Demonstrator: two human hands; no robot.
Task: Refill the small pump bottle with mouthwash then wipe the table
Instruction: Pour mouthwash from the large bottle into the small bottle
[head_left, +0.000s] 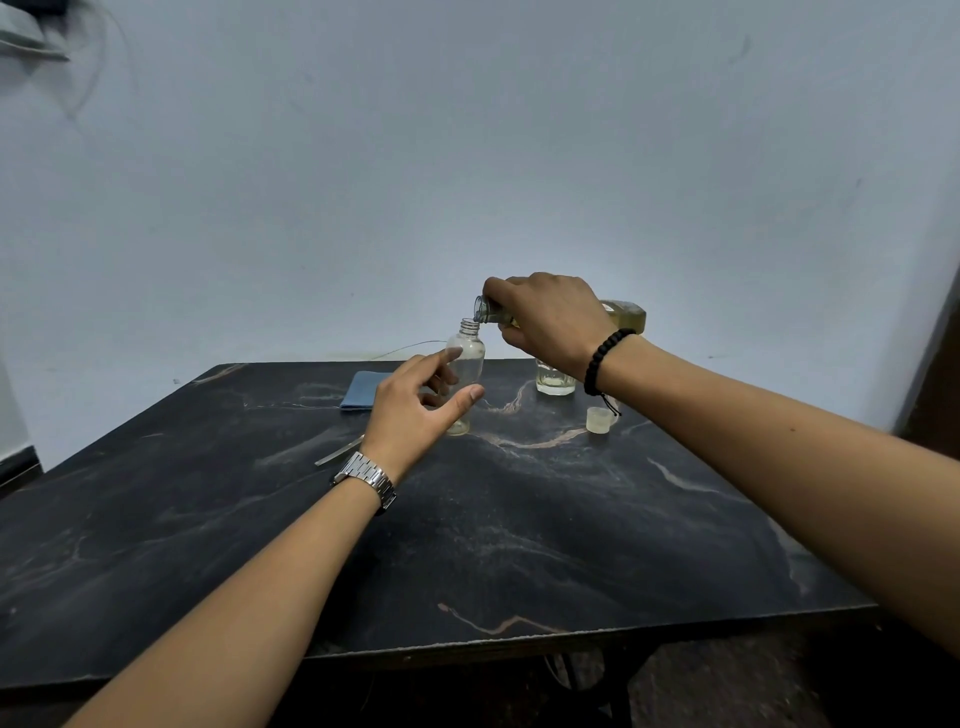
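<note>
Right hand (550, 317) grip holds the mouthwash bottle (626, 313) tipped on its side, open neck just above the mouth of the small bottle (466, 364). Small bottle stands upright on the tabletop (519, 519), a little pale liquid at its base. Left hand (415, 405) grip wide, fingertips touching the small bottle. Cap (598, 420), glass (555, 378) and blue cloth (363, 391) lie nearby.

Clear plastic bottle (466, 364); marbled table (519, 519)

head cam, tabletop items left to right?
Pump tube → blue cloth → small pump bottle → glass → cap.
</note>
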